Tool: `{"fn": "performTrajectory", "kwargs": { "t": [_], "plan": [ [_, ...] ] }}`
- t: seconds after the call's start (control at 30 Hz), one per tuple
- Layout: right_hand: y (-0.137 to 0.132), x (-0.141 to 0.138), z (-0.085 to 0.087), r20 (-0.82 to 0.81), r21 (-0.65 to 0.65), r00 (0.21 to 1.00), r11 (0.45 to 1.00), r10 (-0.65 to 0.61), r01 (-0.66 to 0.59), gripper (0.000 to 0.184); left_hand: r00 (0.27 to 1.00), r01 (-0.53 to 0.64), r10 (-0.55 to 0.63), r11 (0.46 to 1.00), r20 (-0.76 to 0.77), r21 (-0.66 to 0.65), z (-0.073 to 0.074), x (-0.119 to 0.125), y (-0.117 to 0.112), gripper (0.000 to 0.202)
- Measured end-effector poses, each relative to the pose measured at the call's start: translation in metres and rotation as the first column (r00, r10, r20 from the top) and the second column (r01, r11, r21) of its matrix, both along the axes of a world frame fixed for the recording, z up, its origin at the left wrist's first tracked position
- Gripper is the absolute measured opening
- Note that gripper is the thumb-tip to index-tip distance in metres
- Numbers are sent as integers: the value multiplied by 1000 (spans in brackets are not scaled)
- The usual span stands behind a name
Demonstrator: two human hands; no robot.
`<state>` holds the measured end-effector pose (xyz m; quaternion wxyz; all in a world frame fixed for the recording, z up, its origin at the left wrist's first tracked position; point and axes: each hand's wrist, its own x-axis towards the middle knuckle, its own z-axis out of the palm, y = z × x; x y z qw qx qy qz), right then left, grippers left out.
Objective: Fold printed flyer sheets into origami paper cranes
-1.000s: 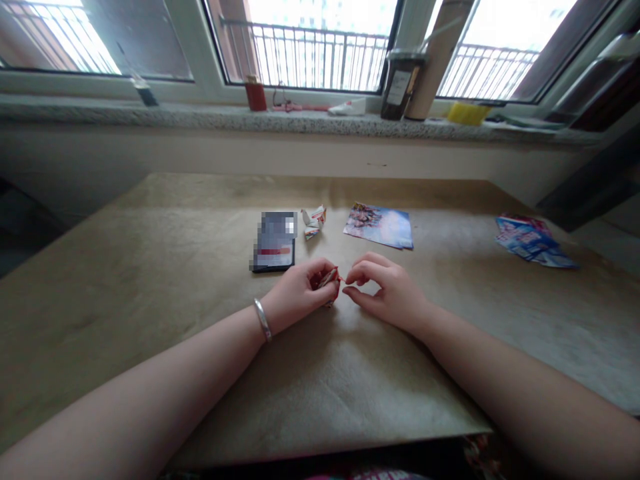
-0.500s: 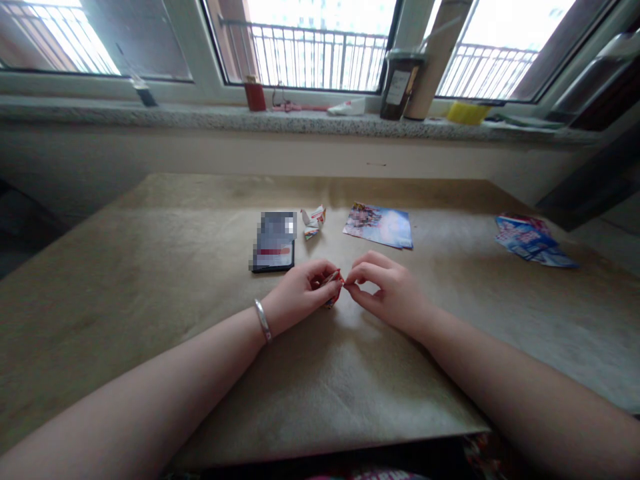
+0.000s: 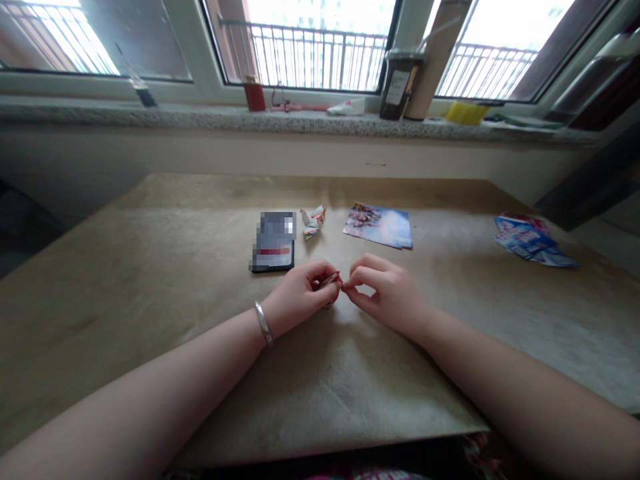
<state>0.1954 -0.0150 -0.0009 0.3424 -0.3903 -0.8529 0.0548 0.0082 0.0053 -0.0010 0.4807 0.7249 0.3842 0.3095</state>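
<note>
My left hand (image 3: 301,293), with a silver bangle at its wrist, is closed around a small folded paper (image 3: 329,281) with red and multicoloured print. Most of that paper is hidden by the fingers. At the paper's right end, the thumb and forefinger of my right hand (image 3: 387,287) are pinched together on its tip. Both hands are just over the table. Beyond them lies a folded paper figure (image 3: 313,223), white with coloured print. A dark flat rectangular object (image 3: 275,257), partly pixelated, is to its left.
Printed blue-and-pink paper sheets (image 3: 383,227) lie behind my right hand. Several blue and red printed papers (image 3: 535,241) are piled at the table's right. A granite sill (image 3: 200,120) behind the table (image 3: 150,280) carries a dark jar (image 3: 397,87), a red container (image 3: 255,95) and a yellow object (image 3: 467,113).
My right hand has shifted slightly left, closer to the left fingers. Less of the folded paper shows between the hands. Everything else on the table stays where it was.
</note>
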Motion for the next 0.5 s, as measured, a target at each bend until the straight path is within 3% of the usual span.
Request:
{"fn": "performTrajectory", "kwargs": {
  "t": [0.2,0.5],
  "plan": [
    [-1,-1,0,-33,-97,999,995,-32,29,11,1000,-7,7,1000,15,-17,0,0,0,17],
    [1,-2,-2,-89,-245,996,969,-27,4,8,996,-33,43,990,-76,137,0,0,1,12]
  ]
}}
